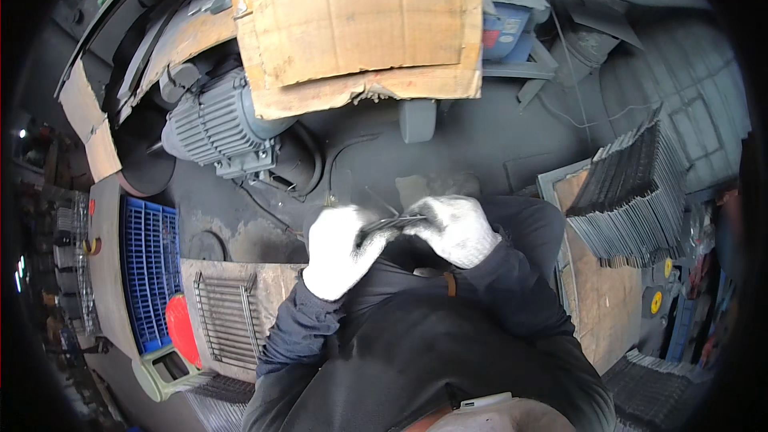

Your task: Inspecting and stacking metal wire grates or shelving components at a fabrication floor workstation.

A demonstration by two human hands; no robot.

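Metal strip (394, 222), thin and dark, lies level between both gloved hands at chest height, above the person's dark jacket. Left hand (342, 250), in a white knit glove, is closed around the strip's left end. Right hand (456, 228), gloved alike, pinches the right end with its fingers curled. Ahead on the blackened floor sits a grey electric motor (216, 124) under a torn cardboard sheet (360, 24). A stack of dark metal plates (636, 192) stands to the right; a blue plastic crate (150, 268) and a wire grille (226, 316) lie to the left.
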